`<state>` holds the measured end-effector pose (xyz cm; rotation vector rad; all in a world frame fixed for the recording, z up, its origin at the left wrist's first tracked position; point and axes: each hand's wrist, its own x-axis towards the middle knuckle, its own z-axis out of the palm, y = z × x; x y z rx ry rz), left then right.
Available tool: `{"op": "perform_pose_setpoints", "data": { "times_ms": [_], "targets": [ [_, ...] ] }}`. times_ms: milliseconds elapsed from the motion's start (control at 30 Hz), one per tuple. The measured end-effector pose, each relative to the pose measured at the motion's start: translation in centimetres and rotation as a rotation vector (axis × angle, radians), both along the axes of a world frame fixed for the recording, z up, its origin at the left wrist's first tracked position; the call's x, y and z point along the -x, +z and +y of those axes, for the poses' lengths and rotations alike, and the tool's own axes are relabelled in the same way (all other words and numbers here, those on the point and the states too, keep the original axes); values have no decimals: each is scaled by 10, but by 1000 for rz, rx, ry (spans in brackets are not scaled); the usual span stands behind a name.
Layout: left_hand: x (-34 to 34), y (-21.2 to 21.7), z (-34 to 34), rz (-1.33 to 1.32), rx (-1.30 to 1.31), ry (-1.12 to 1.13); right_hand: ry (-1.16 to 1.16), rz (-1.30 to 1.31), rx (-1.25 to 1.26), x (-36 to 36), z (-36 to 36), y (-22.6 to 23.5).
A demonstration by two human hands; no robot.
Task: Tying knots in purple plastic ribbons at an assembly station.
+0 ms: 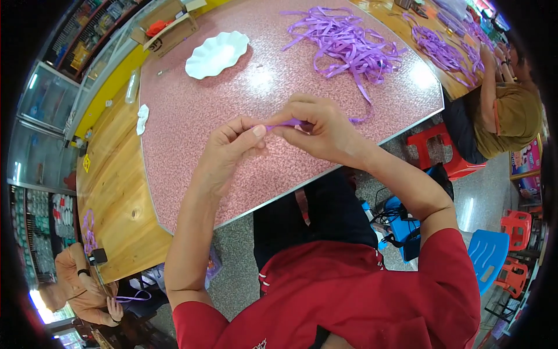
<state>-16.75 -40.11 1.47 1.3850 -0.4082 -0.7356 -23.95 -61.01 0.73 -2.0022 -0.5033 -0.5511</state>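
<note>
A narrow purple ribbon [285, 123] is stretched between my two hands above the near part of the pink speckled table [192, 157]. My left hand [235, 138] pinches one end between thumb and forefinger. Close beside it, my right hand [317, 125] grips the same ribbon with curled fingers. From the right hand the strip runs on over the table toward a large tangled pile of purple ribbon [349, 43] at the far right. A white scalloped dish [218, 54] stands beyond my left hand, apart from both hands.
A crumpled white tissue [142, 119] and a clear tube [132, 86] lie at the left. An open cardboard box [168, 29] stands far left. Co-workers handle purple ribbon at the right [504, 110] and lower left [87, 285]. A red stool [427, 145] stands right.
</note>
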Motion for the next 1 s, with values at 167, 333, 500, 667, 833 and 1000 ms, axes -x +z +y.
{"op": "perform_pose_setpoints", "data": {
  "times_ms": [167,333,500,667,833,1000],
  "targets": [
    [0,-1,1,-69,53,118,-70,-25,-17,3,-4,4],
    [14,-2,-19,-904,-108,130,-122,-44,-6,6,-2,6],
    [11,1,-16,-656,-173,-59,-102,-50,9,8,-8,6],
    [15,2,-19,-397,-47,33,-98,-35,26,12,-11,6],
    [13,1,-19,-382,70,27,-71,-38,33,12,-12,7],
    [12,-1,-18,-459,-18,47,-83,-25,38,14,-11,10]
  ]
}}
